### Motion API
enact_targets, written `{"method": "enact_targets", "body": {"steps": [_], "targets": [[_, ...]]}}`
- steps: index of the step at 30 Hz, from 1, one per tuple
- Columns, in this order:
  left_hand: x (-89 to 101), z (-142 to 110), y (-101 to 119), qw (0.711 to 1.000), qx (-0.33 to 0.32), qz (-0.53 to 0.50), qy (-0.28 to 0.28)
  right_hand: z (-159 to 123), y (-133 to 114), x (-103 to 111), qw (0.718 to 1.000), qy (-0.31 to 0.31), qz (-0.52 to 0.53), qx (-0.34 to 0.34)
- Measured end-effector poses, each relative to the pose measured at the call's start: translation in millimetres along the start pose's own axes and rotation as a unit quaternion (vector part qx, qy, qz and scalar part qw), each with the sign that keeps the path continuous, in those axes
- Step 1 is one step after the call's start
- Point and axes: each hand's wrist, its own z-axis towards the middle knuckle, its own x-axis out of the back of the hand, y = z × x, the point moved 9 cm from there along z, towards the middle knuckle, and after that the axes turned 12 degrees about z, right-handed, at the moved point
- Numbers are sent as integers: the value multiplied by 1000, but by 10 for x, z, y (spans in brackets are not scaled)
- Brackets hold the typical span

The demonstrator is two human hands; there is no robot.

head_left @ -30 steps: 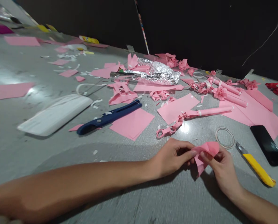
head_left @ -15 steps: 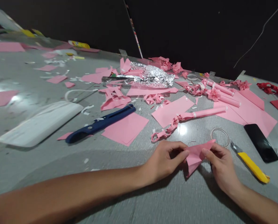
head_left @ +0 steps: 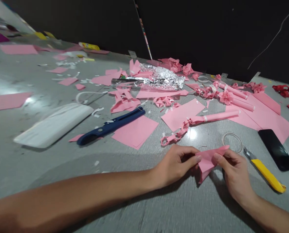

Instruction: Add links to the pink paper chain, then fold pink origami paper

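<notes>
A folded piece of pink paper (head_left: 207,163) is held just above the grey surface, its creases forming a pointed shape. My left hand (head_left: 177,166) pinches its left edge between thumb and fingers. At the opposite corner, my right hand (head_left: 234,171) grips the paper with the thumb pressed on the near face. Right behind the hands lies a pink paper chain (head_left: 175,137) joined to a rolled paper tube (head_left: 217,116). A pale ring of tape (head_left: 232,142) and a yellow utility knife (head_left: 266,173) rest beside my right hand.
Left of centre lie a blue stapler (head_left: 110,126), square pink sheets (head_left: 137,131) and a white, flat-looking object (head_left: 54,126). A black phone (head_left: 277,150) is at the right. Crumpled foil (head_left: 164,77) and pink paper flowers (head_left: 187,69) lie towards the dark wall (head_left: 195,32).
The whole view has shifted slightly, so things appear a little further right. Both hands keep hold of the pink paper, whose lower flap looks narrower and more folded together.
</notes>
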Motion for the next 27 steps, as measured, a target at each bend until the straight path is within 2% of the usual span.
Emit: {"method": "enact_targets", "body": {"steps": [11,15,21,27], "targets": [[7,-5,-28,1000,2,20,-3,-7,-11,-7,1000,-5,-2,1],[30,-27,47,996,-24,85,10,-11,5,-14,1000,-21,21,2],[86,-63,144,985,-73,149,48,28,-51,101,998,37,42,24],[56,-51,133,980,-91,174,36,79,-109,75,997,44,65,21]]}}
